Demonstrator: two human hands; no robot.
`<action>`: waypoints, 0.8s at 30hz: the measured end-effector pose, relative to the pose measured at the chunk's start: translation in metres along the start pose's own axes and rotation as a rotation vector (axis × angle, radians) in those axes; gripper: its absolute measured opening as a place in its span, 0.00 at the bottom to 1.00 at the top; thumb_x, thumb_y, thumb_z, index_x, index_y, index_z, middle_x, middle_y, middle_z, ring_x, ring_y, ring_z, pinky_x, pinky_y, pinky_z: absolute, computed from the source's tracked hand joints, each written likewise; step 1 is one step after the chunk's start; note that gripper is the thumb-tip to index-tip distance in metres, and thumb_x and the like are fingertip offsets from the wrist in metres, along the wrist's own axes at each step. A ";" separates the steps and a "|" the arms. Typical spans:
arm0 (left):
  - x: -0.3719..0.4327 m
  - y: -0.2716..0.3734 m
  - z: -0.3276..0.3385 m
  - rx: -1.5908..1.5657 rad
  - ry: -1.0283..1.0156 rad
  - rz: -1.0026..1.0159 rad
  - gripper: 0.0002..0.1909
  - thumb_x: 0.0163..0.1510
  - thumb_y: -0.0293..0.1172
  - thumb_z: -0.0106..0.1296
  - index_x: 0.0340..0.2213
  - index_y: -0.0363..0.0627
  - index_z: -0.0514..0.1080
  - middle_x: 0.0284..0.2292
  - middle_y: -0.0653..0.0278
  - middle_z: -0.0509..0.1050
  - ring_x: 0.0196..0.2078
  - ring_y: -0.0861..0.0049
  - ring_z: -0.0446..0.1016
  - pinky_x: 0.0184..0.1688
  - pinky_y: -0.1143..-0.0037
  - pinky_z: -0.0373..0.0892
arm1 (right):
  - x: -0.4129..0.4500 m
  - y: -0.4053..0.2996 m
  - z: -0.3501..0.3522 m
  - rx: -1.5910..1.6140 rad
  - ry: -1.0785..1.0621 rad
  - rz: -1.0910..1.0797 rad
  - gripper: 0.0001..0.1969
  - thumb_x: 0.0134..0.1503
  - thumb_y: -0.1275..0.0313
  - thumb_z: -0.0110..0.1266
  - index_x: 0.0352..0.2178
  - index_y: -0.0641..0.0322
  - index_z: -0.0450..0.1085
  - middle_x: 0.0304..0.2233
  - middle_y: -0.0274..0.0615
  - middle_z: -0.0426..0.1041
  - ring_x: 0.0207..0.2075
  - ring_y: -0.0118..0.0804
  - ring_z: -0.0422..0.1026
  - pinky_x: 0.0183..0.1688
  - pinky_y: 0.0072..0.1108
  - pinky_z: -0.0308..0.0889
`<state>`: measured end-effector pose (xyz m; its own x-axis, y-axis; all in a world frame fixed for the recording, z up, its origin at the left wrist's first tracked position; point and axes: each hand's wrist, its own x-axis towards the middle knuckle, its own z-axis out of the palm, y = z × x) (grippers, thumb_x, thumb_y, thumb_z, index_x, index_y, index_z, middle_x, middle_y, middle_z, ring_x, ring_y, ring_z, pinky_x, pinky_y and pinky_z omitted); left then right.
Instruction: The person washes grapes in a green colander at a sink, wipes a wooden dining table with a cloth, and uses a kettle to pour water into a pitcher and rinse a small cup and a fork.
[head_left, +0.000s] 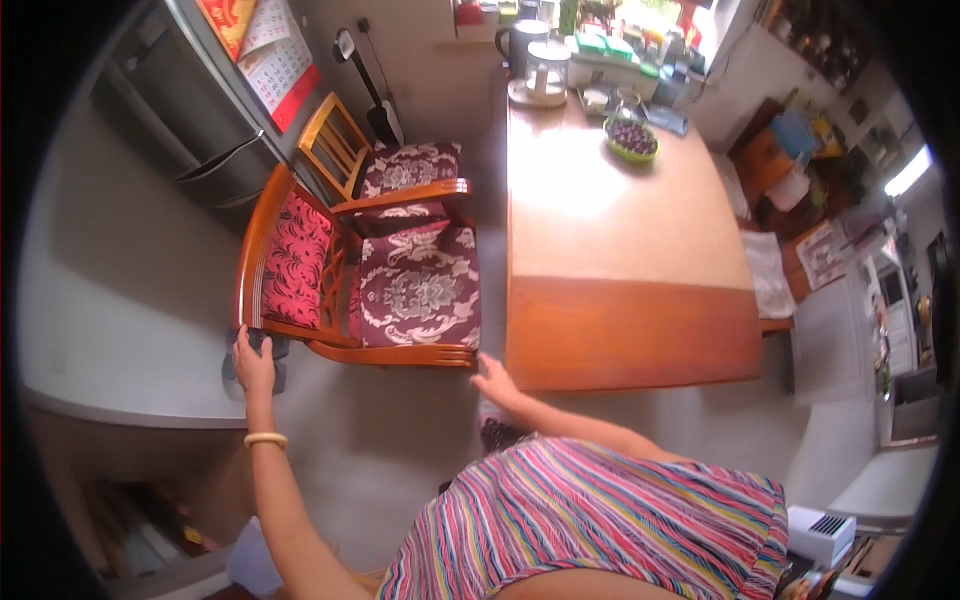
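Observation:
A wooden armchair (420, 292) with a maroon floral seat pad stands left of the dining table, its seat towards the table. My left hand (255, 366), with a pale bangle on its wrist, is at the near corner of the chair's backrest. Its fingertips meet the end of the top rail, but a firm grip cannot be made out. A pink and black patterned cushion (298, 262) covers the backrest. My right hand (496, 384) is by the front end of the near armrest (405, 355), fingers apart and holding nothing.
The wooden dining table (637, 330) bears a green basket (631, 141) of dark round fruit and a clear-bowled appliance (546, 73). A second chair (409, 165) stands beyond the armchair. Left are a refrigerator (202, 112) and a pale counter (135, 300); grey floor (390, 435) lies before me.

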<state>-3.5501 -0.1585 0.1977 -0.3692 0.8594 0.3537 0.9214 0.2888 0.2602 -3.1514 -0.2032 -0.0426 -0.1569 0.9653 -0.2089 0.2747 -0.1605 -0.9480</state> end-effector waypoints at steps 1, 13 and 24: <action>0.027 0.012 0.010 0.007 -0.049 0.055 0.32 0.46 0.39 0.53 0.51 0.41 0.57 0.46 0.48 0.64 0.49 0.56 0.62 0.51 0.66 0.59 | 0.017 0.036 0.011 -0.005 0.049 -0.042 0.33 0.47 0.67 0.51 0.52 0.72 0.52 0.52 0.58 0.57 0.56 0.49 0.54 0.57 0.27 0.51; 0.179 -0.030 0.039 0.371 -0.311 -0.141 0.42 0.38 0.57 0.55 0.49 0.41 0.60 0.46 0.51 0.65 0.47 0.56 0.66 0.47 0.64 0.64 | 0.061 0.018 0.053 0.310 0.192 0.797 0.28 0.52 0.53 0.46 0.51 0.55 0.58 0.46 0.48 0.65 0.47 0.46 0.65 0.32 0.36 0.71; 0.213 -0.143 0.089 -0.357 -0.534 -0.048 0.17 0.39 0.30 0.58 0.32 0.34 0.69 0.28 0.55 0.75 0.31 0.70 0.74 0.35 0.73 0.68 | 0.103 0.044 0.096 0.478 0.282 0.986 0.26 0.50 0.55 0.52 0.47 0.51 0.54 0.39 0.39 0.65 0.36 0.37 0.66 0.29 0.30 0.61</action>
<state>-3.7494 0.0213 0.1561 -0.2126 0.9674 -0.1376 0.7743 0.2527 0.5802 -3.2467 -0.1308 -0.1292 0.1632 0.3763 -0.9120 -0.2403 -0.8814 -0.4067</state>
